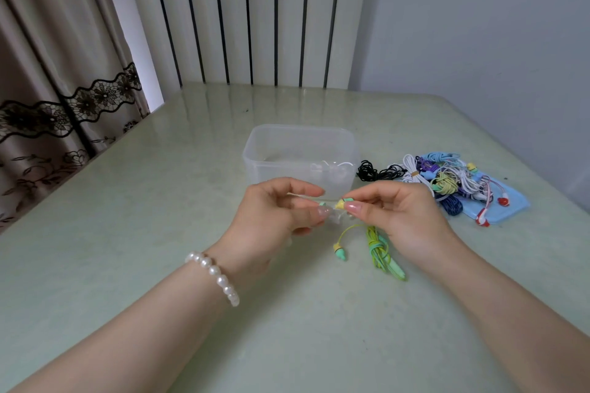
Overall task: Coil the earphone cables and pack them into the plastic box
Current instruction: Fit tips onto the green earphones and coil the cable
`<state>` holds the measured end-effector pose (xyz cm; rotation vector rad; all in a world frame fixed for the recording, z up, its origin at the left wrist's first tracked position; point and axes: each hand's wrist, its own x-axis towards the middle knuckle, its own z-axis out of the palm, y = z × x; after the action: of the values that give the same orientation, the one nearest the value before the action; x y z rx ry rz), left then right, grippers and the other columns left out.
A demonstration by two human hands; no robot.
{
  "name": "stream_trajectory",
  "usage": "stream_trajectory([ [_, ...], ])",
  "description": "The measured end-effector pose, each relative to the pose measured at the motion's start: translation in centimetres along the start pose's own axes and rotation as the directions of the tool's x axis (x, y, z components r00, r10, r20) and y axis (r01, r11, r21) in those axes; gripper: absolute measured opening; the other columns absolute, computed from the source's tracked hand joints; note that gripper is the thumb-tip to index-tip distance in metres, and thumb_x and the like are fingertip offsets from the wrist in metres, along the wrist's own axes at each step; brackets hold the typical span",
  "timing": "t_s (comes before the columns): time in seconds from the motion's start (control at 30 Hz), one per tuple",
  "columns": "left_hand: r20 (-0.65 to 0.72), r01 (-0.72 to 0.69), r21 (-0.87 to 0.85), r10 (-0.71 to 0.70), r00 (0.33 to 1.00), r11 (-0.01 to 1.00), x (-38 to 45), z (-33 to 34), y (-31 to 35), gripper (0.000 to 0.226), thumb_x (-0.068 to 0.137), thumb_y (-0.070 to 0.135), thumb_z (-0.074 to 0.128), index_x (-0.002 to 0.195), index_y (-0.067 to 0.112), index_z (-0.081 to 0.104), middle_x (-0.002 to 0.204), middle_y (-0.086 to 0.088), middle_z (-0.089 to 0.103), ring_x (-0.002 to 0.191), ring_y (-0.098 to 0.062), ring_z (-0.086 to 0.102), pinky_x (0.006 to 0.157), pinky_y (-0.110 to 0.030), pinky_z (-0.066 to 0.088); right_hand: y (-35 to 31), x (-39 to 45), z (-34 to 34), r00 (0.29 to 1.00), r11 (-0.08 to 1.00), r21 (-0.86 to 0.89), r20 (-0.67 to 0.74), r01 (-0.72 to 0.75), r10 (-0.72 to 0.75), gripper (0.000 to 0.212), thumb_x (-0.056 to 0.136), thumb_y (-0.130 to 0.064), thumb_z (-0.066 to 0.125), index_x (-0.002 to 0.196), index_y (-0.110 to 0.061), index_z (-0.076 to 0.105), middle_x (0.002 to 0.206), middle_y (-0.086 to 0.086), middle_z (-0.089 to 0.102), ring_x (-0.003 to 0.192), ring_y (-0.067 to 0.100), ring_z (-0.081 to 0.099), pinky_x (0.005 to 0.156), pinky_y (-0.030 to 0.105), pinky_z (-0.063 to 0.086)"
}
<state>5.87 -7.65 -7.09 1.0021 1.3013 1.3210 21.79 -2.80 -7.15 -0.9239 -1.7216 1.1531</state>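
A green and yellow earphone cable hangs bundled below my hands, one earbud dangling near the table. My right hand pinches the other earbud between thumb and forefinger. My left hand pinches something small and clear right beside that earbud; a mint tip shows at its fingertips. The translucent plastic box stands open just behind both hands, with a white coiled cable faintly visible inside at its right.
A heap of earphones in black, white, blue, purple and yellow lies right of the box, partly on a blue pouch. The pale green table runs to a white radiator and a curtain at the left.
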Motion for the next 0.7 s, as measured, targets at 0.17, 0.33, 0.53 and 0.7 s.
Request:
stream_trajectory([
  [0.17,0.105,0.192,-0.302,-0.167,0.980,0.934,-0.26,0.57,-0.44,0.011,0.075,-0.010,0.060,0.083,-0.007,0.067,0.072,-0.011,0.070,0.061,-0.013,0.067,0.059,-0.018,0.056,-0.37,-0.09,0.20,0.999,0.997,0.073,-0.029,0.033,-0.031,0.016,0.073,0.005,0.066,0.072,-0.011,0.069,0.059,-0.007,0.067,0.060,0.003,0.058,0.062,0.011,0.047],
  [0.33,0.142,0.245,-0.438,-0.202,0.969,0.865,-0.22,0.59,-0.32,0.018,0.080,-0.010,0.053,0.095,-0.015,0.061,0.079,-0.017,0.070,0.067,-0.016,0.070,0.062,-0.021,0.057,-0.31,-0.25,0.17,0.998,0.998,0.045,-0.041,0.041,-0.040,0.018,0.073,0.004,0.067,0.071,-0.013,0.070,0.059,-0.007,0.068,0.061,0.003,0.059,0.062,0.012,0.047],
  [0.53,0.110,0.237,-0.407,-0.211,0.971,0.882,-0.50,0.51,-0.35,0.012,0.081,-0.009,0.054,0.089,-0.008,0.063,0.071,-0.013,0.070,0.061,-0.015,0.069,0.058,-0.020,0.057,-0.56,-0.42,0.31,0.999,0.999,0.002,-0.023,0.049,-0.049,0.022,0.072,0.005,0.069,0.068,-0.017,0.070,0.059,-0.008,0.068,0.059,0.001,0.059,0.062,0.011,0.047],
  [0.7,0.058,0.147,-0.275,-0.136,0.989,0.950,-0.58,0.58,-0.59,0.008,0.080,-0.006,0.058,0.082,-0.003,0.066,0.072,-0.013,0.071,0.062,-0.015,0.068,0.058,-0.020,0.056,-0.55,-0.55,0.31,0.998,0.997,-0.068,-0.052,0.037,-0.040,0.024,0.070,0.001,0.072,0.065,-0.023,0.070,0.055,-0.010,0.066,0.054,-0.001,0.054,0.057,0.009,0.043],
])
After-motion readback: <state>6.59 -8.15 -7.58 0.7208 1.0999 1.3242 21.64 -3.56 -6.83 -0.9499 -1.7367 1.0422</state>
